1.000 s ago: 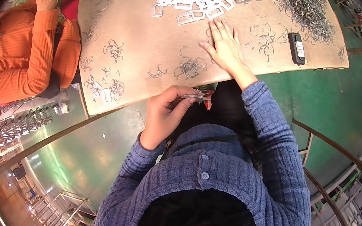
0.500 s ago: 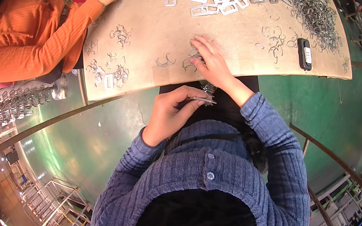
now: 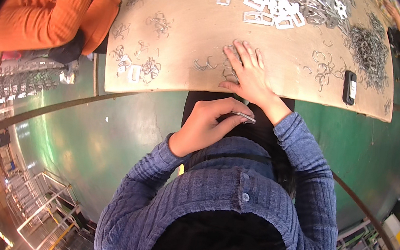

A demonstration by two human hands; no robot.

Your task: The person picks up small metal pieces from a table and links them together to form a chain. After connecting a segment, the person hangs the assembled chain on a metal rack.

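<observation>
Over the lap, just off the table's near edge, my left hand pinches a thin flat metal plate between thumb and fingers, its edge toward me. My right hand lies palm down on the brown table, fingers stretched and somewhat spread. Beneath and beside its thumb and forefinger are bent wire hooks, partly covered by the hand. A few more wire hooks lie just left of them.
Rectangular metal frames are piled at the far side, beside a large heap of wire hooks. A black device lies near the right edge. More hooks lie at left, near a co-worker's orange sleeve.
My right hand has flattened and spread its fingers over the hooks. The left hand still pinches the plate. The co-worker's hand has left the view, and another person's arm shows at upper right.
</observation>
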